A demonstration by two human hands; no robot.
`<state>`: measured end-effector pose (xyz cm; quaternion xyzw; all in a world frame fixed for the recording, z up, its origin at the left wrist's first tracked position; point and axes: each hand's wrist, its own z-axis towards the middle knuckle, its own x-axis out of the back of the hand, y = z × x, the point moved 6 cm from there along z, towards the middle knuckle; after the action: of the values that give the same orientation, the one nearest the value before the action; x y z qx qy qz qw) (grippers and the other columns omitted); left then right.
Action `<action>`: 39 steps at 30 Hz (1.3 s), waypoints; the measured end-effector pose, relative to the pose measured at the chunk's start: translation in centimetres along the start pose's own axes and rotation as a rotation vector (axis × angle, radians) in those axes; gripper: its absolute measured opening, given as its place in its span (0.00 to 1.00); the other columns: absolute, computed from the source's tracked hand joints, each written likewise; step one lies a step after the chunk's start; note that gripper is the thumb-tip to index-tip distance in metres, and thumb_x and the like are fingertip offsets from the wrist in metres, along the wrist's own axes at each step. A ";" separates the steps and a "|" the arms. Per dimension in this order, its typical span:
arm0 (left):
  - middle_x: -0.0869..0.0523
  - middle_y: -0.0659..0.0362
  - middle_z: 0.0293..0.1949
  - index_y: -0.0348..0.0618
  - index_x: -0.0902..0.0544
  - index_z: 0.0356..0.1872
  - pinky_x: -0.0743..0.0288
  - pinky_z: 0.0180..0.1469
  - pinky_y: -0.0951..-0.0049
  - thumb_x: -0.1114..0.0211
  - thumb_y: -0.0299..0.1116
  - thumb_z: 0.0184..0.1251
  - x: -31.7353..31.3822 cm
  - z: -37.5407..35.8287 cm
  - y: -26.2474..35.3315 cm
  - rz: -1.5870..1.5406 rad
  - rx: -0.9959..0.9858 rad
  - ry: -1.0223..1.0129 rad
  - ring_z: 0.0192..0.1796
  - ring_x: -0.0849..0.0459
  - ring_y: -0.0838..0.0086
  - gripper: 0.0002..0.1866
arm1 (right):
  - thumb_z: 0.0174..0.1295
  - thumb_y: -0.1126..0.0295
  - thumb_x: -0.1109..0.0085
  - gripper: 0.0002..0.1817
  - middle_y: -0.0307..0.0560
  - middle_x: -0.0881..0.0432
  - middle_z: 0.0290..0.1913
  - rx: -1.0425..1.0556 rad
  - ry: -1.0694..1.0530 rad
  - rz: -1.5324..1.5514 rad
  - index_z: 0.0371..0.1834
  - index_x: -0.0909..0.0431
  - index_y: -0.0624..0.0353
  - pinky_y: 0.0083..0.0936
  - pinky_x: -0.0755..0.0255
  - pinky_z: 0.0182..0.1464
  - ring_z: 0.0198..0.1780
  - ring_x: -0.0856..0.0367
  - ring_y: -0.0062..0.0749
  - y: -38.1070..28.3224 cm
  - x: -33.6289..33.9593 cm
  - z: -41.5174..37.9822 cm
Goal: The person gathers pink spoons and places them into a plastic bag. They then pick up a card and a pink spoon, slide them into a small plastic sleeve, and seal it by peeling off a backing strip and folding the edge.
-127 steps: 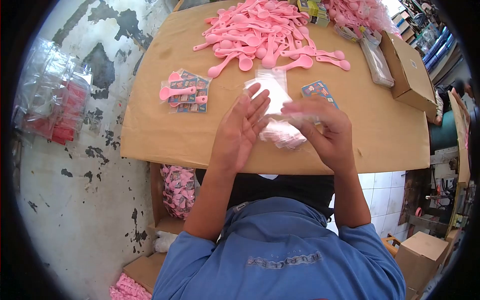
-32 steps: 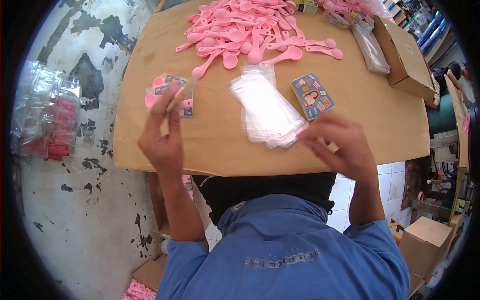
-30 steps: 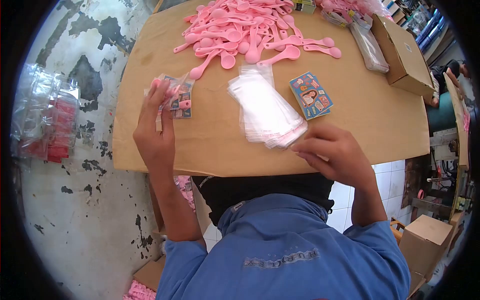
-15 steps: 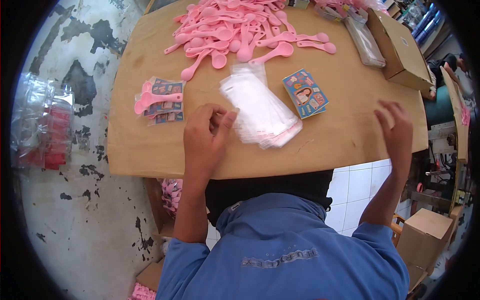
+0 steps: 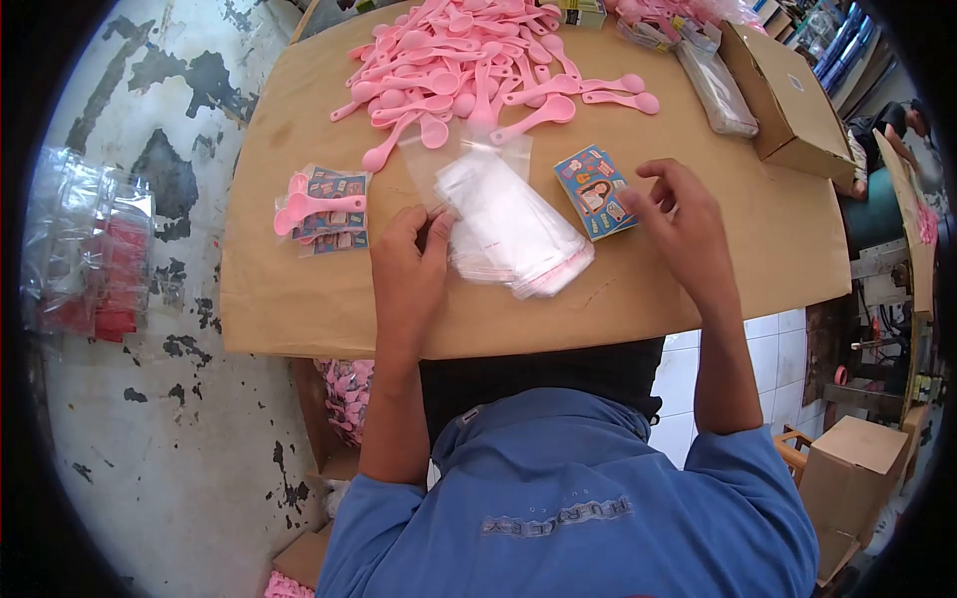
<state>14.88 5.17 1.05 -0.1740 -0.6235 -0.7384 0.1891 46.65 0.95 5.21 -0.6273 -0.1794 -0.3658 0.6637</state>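
Observation:
My left hand (image 5: pixel 409 257) is closed in a pinch at the left edge of a fanned stack of clear plastic bags (image 5: pixel 513 219), with one clear bag (image 5: pixel 427 159) spread out just above its fingertips. Over the right side of a stack of blue printed cards (image 5: pixel 590 189) hovers my right hand (image 5: pixel 683 214), its thumb and fingers apart and nothing between them. To the left lie packed pink measuring spoons (image 5: pixel 324 206) with blue cards in clear bags. Beyond the bags, a large heap of loose pink measuring spoons (image 5: pixel 449 65) covers the far part of the table.
A cardboard box (image 5: pixel 788 100) and a long clear-wrapped pack (image 5: pixel 716 92) sit at the table's right side. Brown paper covers the table (image 5: pixel 299 309). Clear and red plastic packs (image 5: pixel 105 244) are at far left. Another person (image 5: pixel 887 149) is at the far right.
My right hand has moved left from the table's right side to the card stack. My left hand has closed at the bags' edge, and a clear bag has shifted up and left.

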 end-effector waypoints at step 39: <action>0.14 0.44 0.66 0.31 0.22 0.70 0.12 0.64 0.63 0.37 0.29 0.85 -5.7 -3.5 3.5 -1.285 0.192 -0.098 0.63 0.11 0.67 0.20 | 0.78 0.71 0.33 0.10 0.40 0.12 0.37 -0.067 -0.342 0.921 0.54 0.15 0.67 0.18 0.17 0.37 0.33 0.14 0.18 -4.3 -6.5 -4.1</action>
<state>21.48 1.59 0.63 0.2176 -0.6746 -0.6364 -0.3042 38.37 -1.08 3.07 -0.7134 0.0218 0.0684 0.6970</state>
